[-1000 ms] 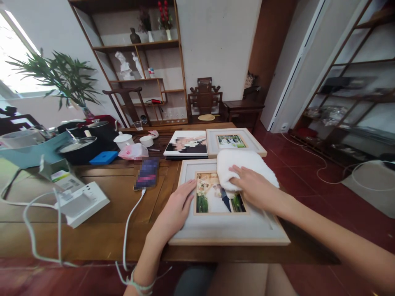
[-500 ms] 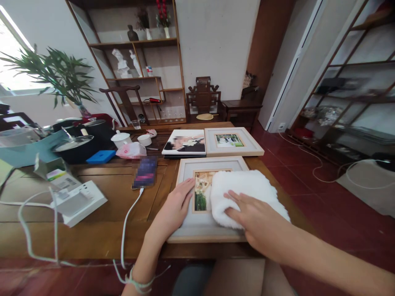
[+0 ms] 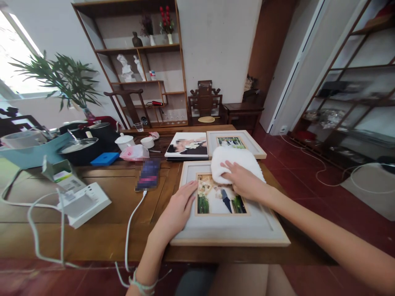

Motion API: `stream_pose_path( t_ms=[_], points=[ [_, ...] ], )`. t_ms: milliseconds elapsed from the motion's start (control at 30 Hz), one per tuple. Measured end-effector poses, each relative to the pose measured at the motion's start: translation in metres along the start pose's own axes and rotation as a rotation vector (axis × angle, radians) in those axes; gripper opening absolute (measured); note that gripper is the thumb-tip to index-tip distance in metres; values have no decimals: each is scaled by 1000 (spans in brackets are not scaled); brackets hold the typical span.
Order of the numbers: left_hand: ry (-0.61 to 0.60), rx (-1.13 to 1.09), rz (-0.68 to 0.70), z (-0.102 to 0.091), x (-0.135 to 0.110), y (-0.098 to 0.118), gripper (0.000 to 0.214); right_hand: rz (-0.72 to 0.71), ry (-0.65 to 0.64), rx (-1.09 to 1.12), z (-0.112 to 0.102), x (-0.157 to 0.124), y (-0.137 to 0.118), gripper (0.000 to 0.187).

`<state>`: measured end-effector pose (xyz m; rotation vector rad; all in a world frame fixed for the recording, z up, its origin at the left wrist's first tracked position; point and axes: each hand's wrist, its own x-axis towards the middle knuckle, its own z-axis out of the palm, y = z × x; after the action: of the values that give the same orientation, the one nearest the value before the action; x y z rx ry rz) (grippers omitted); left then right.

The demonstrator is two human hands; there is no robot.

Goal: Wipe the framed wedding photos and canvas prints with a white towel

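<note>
A picture frame [image 3: 228, 230] with a pale wooden rim and a small photo [image 3: 216, 199] in its middle lies flat at the table's near edge. My left hand [image 3: 179, 205] rests flat on its left side, fingers stretched out and holding nothing. A fluffy white cloth [image 3: 243, 162] covers the frame's far right part and overlaps the near edge of a second picture frame [image 3: 259, 150]. My right hand [image 3: 243, 179] presses on this cloth, its fingers curled into the near side.
Left of the frames are a charging phone [image 3: 148, 174], an opened white box [image 3: 89, 205], a blue box [image 3: 105, 158], a pink packet [image 3: 134, 153] and pots [image 3: 78, 150]. A photo album [image 3: 187, 146] lies behind. White cables [image 3: 128, 230] hang over the table's near edge.
My right hand has pushed the cloth away from me, from the frame's right middle to its far edge, uncovering the photo. My left hand stays on the left side.
</note>
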<state>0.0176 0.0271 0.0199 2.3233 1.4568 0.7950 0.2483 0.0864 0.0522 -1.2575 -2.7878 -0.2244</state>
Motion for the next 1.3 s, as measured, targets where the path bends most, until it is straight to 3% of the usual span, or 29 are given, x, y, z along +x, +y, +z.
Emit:
stream_pose_path(
  t_ms=[233,400,567,733,900,1000,1167,1300],
  points=[
    [17,1,14,2,-1,-1,39,-139,-269,150,-50,-68,-54,50],
    [15,2,28,1,0,0,39,-211,-391,238,-80,-85,-77,61],
    [12,15,28,2,0,0,39,-161,-276,292,-55,-74,-73,66],
    [22,9,21,2,0,0,39,-69,-115,214,-18,-42,-40,60],
    [18,2,19,0,0,1,39,-3,35,35,-13,1,-6,54],
    [16,3,13,0,-1,1,39,-7,85,-44,-11,15,1,53],
    [34,1,28,2,-1,-2,38,-40,-12,-2,-10,-2,-24,44],
    [32,-1,23,5,0,-5,39,-101,-180,131,-31,-41,-63,39]
  ],
)
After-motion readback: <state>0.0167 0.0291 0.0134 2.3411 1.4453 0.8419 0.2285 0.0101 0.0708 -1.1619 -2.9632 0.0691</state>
